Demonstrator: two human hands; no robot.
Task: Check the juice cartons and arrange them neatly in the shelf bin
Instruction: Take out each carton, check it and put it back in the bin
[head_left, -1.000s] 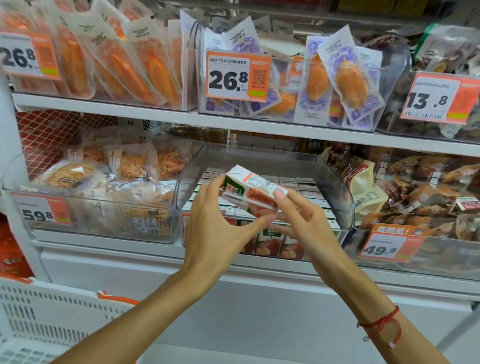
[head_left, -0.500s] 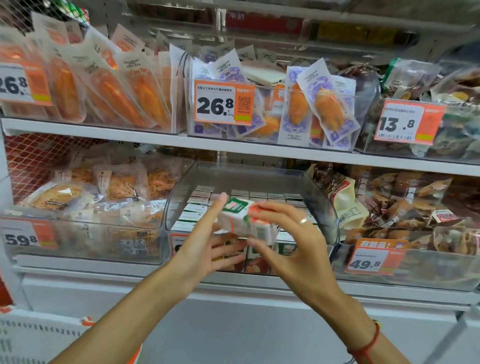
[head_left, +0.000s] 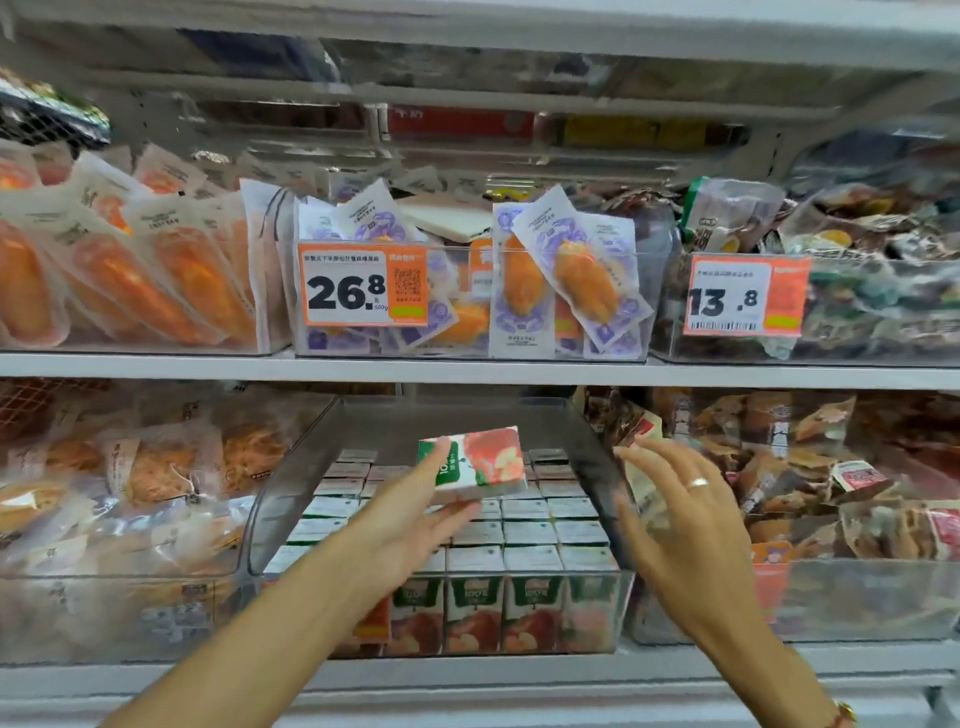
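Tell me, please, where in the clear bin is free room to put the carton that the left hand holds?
The bin looks bare at its back, between the rear wall and the last carton row. Front rows are packed tight. The left hand holds the carton above them; the right hand hovers open by the right wall.

Light is bright, even and diffuse, with almost no hard shadows on the shelves. Motion blur smears the whole picture, strongest above and to the right of the 26.8 price tag (head_left: 362, 285), itself still readable. Wide-angle bowing bends the shelf edges, and faint glare streaks the clear bin (head_left: 291, 493) wall below it.
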